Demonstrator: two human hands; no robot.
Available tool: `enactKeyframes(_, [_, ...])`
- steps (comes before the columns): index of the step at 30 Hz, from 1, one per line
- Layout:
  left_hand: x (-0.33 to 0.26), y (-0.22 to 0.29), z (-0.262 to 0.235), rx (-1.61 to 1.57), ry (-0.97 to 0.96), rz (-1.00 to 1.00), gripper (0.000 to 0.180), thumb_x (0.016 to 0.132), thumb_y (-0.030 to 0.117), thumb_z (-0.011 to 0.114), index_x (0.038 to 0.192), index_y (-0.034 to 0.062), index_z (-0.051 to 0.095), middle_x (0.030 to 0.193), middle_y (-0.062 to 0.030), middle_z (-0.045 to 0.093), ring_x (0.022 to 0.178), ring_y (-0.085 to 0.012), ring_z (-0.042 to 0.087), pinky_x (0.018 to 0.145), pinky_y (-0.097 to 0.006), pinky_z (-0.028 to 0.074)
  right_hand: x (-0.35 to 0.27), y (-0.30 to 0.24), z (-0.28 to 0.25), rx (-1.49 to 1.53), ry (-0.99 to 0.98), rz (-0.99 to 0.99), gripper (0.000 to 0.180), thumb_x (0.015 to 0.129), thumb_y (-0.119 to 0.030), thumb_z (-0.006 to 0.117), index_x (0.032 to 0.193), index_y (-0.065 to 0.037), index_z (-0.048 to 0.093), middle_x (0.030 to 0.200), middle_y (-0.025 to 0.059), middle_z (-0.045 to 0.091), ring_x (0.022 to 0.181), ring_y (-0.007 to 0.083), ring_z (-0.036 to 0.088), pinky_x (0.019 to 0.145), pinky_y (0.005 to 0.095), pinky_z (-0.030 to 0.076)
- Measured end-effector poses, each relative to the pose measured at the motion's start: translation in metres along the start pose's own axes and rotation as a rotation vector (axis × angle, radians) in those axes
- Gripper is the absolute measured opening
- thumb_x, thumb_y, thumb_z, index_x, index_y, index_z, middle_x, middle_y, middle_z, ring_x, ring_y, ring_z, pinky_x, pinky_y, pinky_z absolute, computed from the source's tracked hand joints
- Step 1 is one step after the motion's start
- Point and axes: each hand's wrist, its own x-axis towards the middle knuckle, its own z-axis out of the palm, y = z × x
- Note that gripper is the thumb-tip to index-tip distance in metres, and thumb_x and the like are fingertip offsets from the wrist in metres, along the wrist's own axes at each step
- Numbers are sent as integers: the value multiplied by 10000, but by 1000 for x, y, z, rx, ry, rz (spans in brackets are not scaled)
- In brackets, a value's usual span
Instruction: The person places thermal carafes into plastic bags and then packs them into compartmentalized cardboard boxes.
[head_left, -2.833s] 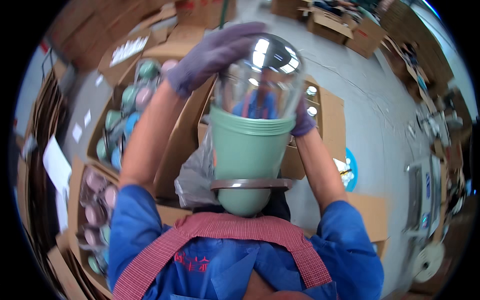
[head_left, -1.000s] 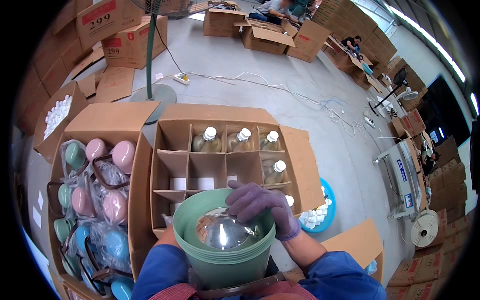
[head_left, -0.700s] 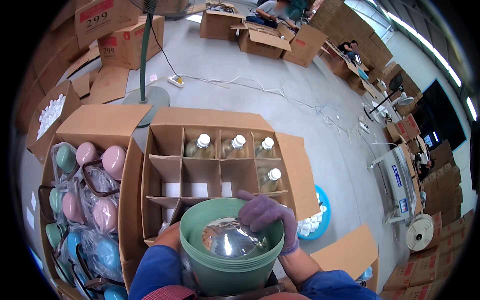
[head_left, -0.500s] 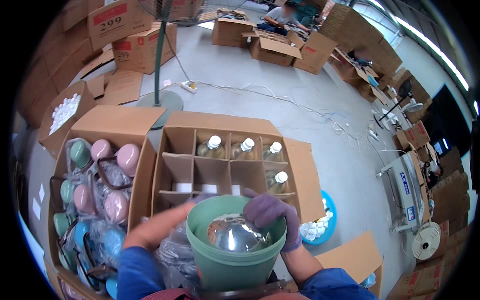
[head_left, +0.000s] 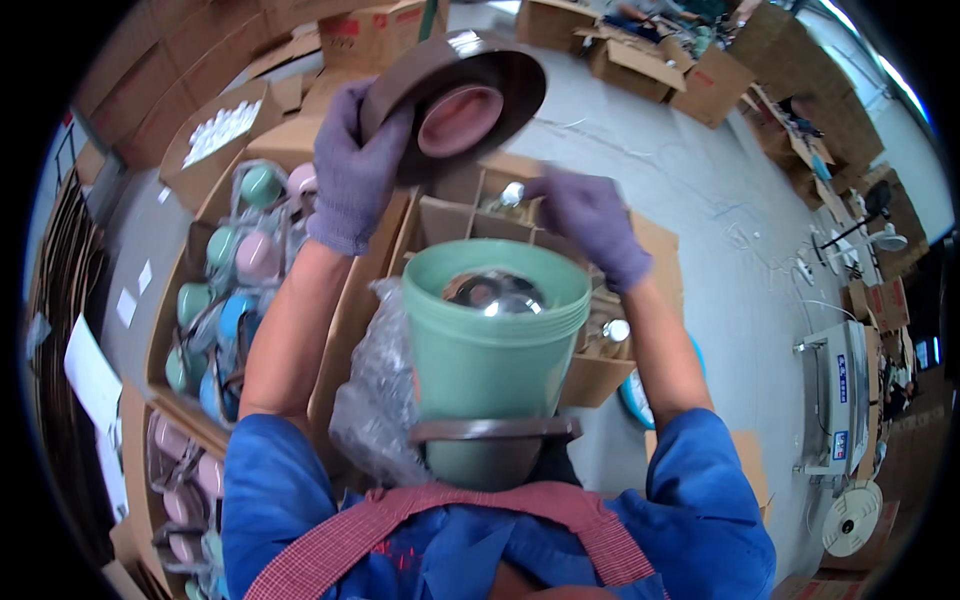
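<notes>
My left hand [head_left: 355, 165], in a purple knit glove, is raised and closed on the edge of a brown ring-shaped plastic piece [head_left: 520, 85] with a round pink centre. My right hand [head_left: 592, 222], also gloved, hovers over the divided carton, close to a white-capped bottle [head_left: 512, 194]; its fingers are smeared by motion. Between my forearms a green bucket-like plastic shell [head_left: 490, 345] stands upright against my body. A shiny silvered dome [head_left: 495, 292] sits inside it. Around the shell's lower part runs a brown band [head_left: 495, 430].
The divided carton [head_left: 655, 245] holds bottles and lies beyond the shell. Crumpled clear plastic [head_left: 375, 390] is beside the shell. Cartons of green, pink and blue pieces [head_left: 258, 255] stand at left. A carton of white pieces [head_left: 222, 130] is farther back; a wheeled metal stand [head_left: 835, 400] is right.
My left hand has come up from behind the shell and now holds the brown piece. My right hand has left the shell's rim and moved up over the carton. The head view has shifted.
</notes>
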Motion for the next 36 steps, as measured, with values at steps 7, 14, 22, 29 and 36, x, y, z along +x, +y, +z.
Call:
enactKeyframes(7, [-65,30,-31,-250,-748,128,706,668,527,765,1076,-25,601,1155,-198,631,1056,-278,600,944,-385,454,-45,-12,53,1104,-25,-53,658,986,-518,290,1169,22,618,1181,168,614,1085,231,582,1018,357,411])
enactKeyframes(14, [-62,65,-30,53,-802,314,783,545,584,812,995,-30,629,1030,-232,670,957,-360,655,884,-430,494,-57,-10,57,828,103,-133,628,969,-479,319,1159,51,596,1145,186,628,1082,255,585,994,346,428])
enactKeyframes(22, [-84,69,-24,289,-660,362,674,568,307,843,1128,14,607,1138,-135,645,1054,-329,610,888,-414,473,-76,5,66,320,423,-503,624,961,-579,372,1086,9,538,1065,182,611,1067,310,575,963,422,432])
enactKeyframes(29, [-81,8,-36,-60,-273,-354,427,1013,253,296,1198,-16,570,1249,-133,590,1170,-250,548,1014,-367,412,-63,-48,53,488,593,-546,535,987,-441,363,1074,21,618,1062,161,642,1008,295,605,956,399,445])
enactKeyframes(36, [-93,-35,-56,-74,-424,-257,485,1001,339,317,1221,-8,573,1244,-184,590,1177,-322,549,1004,-370,412,-65,-62,47,564,138,-503,681,997,-456,184,1123,38,636,1118,175,647,1091,298,584,1003,384,407])
